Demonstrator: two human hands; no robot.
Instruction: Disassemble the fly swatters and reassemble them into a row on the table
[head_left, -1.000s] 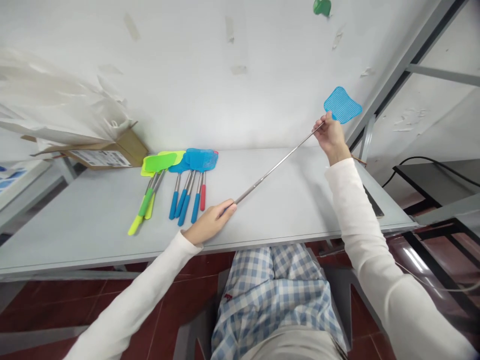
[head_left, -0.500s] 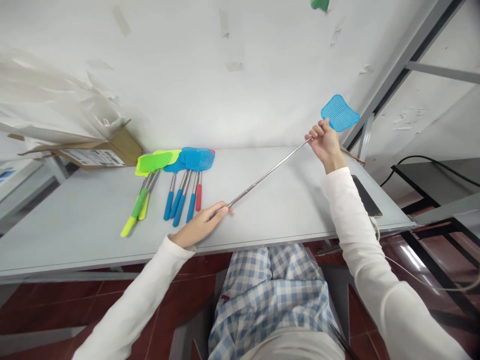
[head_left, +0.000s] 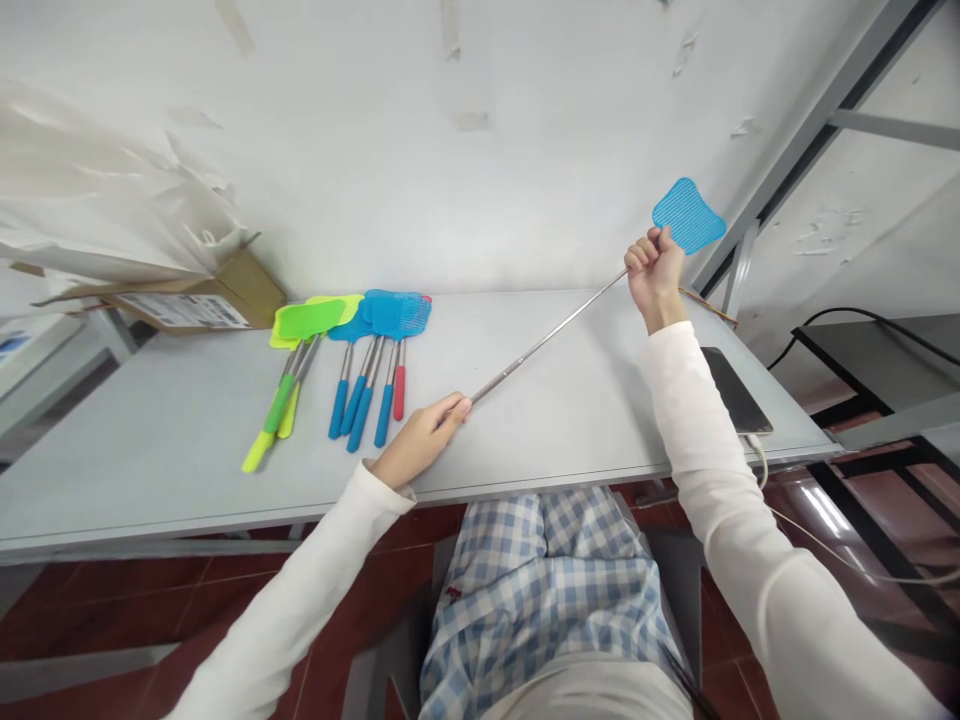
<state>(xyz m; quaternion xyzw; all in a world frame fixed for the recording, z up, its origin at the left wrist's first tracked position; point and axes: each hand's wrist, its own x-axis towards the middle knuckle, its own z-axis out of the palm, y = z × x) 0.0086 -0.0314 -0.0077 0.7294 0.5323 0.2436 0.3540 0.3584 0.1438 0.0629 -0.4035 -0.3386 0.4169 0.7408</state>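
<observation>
The right hand [head_left: 654, 275], fingers curled tighter than 1 second ago, grips a blue swatter [head_left: 520, 362] below its far-right head [head_left: 690, 214]; the left hand [head_left: 422, 438], fingers wrapped, holds the near-left end, keeping it extended.

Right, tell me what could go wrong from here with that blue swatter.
The blue swatter, stretched between left grip and right grip, could bend at its thin rod if pushed sideways. The right sleeve, close to the dark device and its white cable, might snag them. The left grip, near the red-handled swatter, may nudge it.
</observation>
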